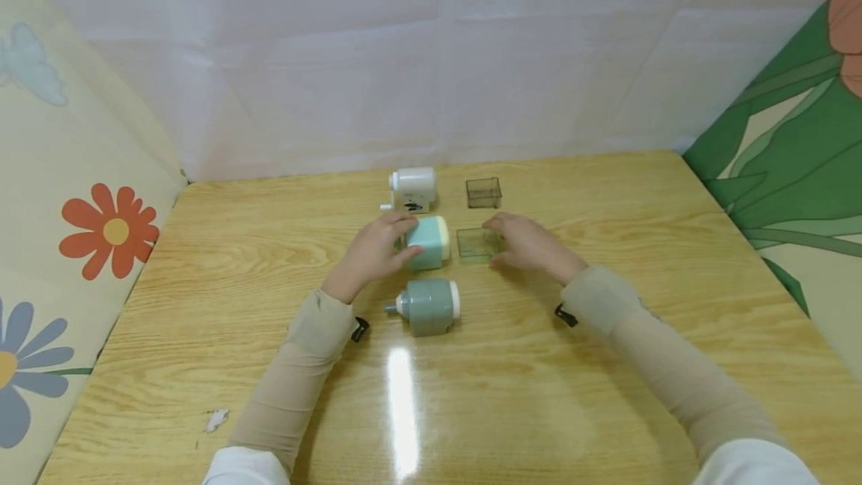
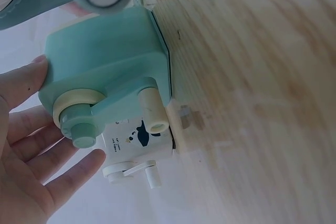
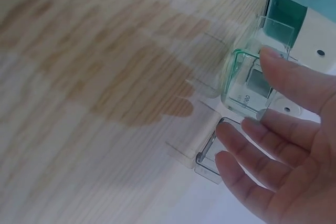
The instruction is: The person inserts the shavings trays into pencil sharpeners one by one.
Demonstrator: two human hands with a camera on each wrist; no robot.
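A turquoise hand-crank pencil sharpener [image 1: 426, 244] with a cream rim lies in the middle of the table. My left hand [image 1: 377, 249] holds it between thumb and fingers; in the left wrist view its crank and cream handle [image 2: 153, 109] face me. My right hand [image 1: 528, 244] grips a clear greenish shavings drawer [image 1: 474, 245], just right of that sharpener and apart from it. In the right wrist view, the thumb [image 3: 294, 80] lies on one side of the drawer and the fingers on the other. The sharpener's drawer slot [image 3: 287, 22] shows uncovered.
Behind stands a white crank sharpener [image 1: 414, 187], with a smoky clear drawer [image 1: 483, 193] to its right. Nearer me is a grey-green sharpener [image 1: 431, 307]. A white sheet [image 1: 431, 58] hangs along the table's back edge, and flower-printed panels flank both sides.
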